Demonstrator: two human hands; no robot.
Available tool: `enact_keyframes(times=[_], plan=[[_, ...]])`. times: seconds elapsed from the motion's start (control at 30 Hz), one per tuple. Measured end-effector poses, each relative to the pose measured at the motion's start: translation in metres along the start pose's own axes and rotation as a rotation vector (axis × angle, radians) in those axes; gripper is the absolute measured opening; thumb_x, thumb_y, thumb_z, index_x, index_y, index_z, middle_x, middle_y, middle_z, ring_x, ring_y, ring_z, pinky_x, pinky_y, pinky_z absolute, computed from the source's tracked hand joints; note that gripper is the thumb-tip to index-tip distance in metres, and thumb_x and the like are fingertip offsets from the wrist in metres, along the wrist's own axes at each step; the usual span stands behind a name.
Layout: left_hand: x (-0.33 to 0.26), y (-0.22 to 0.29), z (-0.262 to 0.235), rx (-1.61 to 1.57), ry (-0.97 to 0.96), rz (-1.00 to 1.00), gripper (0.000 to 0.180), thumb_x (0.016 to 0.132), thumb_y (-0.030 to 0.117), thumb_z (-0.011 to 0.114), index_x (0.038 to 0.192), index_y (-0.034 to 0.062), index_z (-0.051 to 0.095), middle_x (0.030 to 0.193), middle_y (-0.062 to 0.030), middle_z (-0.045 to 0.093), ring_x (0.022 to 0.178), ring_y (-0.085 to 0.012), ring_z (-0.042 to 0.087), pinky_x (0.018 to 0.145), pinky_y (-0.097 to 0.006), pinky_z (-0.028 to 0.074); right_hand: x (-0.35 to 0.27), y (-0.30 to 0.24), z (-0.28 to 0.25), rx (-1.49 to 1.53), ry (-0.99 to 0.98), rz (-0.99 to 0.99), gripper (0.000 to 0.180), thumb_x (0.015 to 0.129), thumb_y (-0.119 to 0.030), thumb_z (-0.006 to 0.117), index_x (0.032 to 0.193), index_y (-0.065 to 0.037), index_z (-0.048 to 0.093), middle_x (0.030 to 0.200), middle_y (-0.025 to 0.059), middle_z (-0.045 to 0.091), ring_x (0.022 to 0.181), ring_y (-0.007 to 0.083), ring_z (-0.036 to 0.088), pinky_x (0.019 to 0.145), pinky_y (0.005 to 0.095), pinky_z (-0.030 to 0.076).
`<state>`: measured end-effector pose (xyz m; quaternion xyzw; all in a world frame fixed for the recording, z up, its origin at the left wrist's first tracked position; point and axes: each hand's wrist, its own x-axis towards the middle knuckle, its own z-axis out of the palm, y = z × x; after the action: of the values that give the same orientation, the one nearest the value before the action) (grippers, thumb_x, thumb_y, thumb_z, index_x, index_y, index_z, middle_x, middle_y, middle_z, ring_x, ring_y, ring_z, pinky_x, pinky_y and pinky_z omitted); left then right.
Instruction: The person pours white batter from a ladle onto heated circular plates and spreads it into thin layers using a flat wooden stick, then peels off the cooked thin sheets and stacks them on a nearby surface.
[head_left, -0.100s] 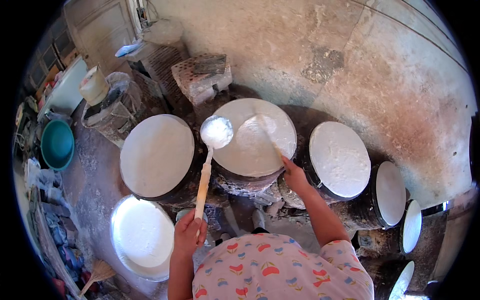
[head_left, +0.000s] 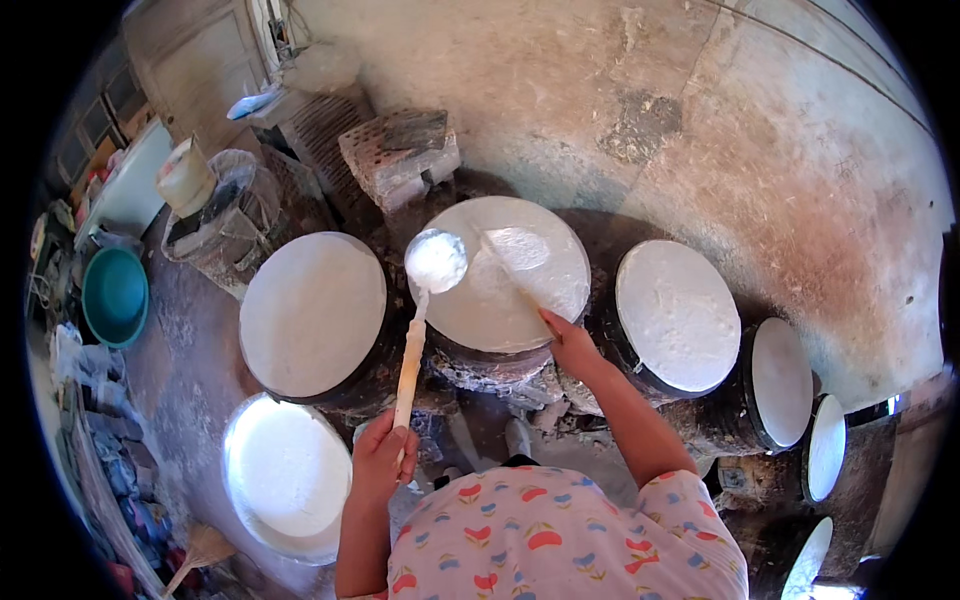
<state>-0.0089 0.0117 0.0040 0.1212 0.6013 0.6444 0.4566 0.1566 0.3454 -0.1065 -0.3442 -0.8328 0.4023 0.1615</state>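
My left hand (head_left: pixel 382 455) is closed round the pale handle of a long ladle (head_left: pixel 437 262), whose round bowl is coated white. The bowl hangs over the left edge of the middle round griddle (head_left: pixel 475 328). A thin white layer covers that griddle, with a brighter wet patch in it. Over the same surface, my right hand (head_left: pixel 574 350) grips a thin wooden stick (head_left: pixel 522 290) that slants up and left across the layer. Its far end is blurred.
To the left stands another white-topped round griddle (head_left: pixel 312 315), with a wide metal basin (head_left: pixel 232 485) of white liquid below it. Several more lie rightward, including a lumpy white one (head_left: pixel 680 315). A teal tub (head_left: pixel 115 297), a brick block (head_left: pixel 395 165) and a broom (head_left: pixel 205 548) surround them.
My right hand and the stick have swept left across the middle griddle, and the bright patch looks smaller. The ladle has shifted only slightly.
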Motion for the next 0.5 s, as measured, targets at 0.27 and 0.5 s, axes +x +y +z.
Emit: enact_keyframes(times=[0.27, 0.5], plan=[[0.032, 0.013, 0.025, 0.130, 0.042, 0.002, 0.016, 0.090, 0.006, 0.045, 0.098, 0.0016, 0.058, 0.059, -0.0006, 0.051, 0.042, -0.0075, 0.045, 0.038, -0.022, 0.036, 0.017, 0.006, -0.028, 0.070, -0.045, 0.101, 0.059, 0.077, 0.003, 0.050, 0.134, -0.011, 0.050, 0.122, 0.0204, 0.059, 0.113, 0.0298, 0.058, 0.096, 0.0328, 0.043], [0.074, 0.024, 0.031, 0.380, 0.039, 0.114, 0.015, 0.087, 0.008, 0.046, 0.074, 0.0034, 0.051, 0.053, -0.0019, 0.048, 0.042, -0.0084, 0.046, 0.039, -0.024, 0.037, -0.059, 0.005, -0.047, 0.060, -0.166, 0.061, 0.060, 0.077, 0.007, 0.049, 0.135, -0.010, 0.050, 0.124, 0.0145, 0.060, 0.109, 0.0223, 0.060, 0.094, 0.0290, 0.044]])
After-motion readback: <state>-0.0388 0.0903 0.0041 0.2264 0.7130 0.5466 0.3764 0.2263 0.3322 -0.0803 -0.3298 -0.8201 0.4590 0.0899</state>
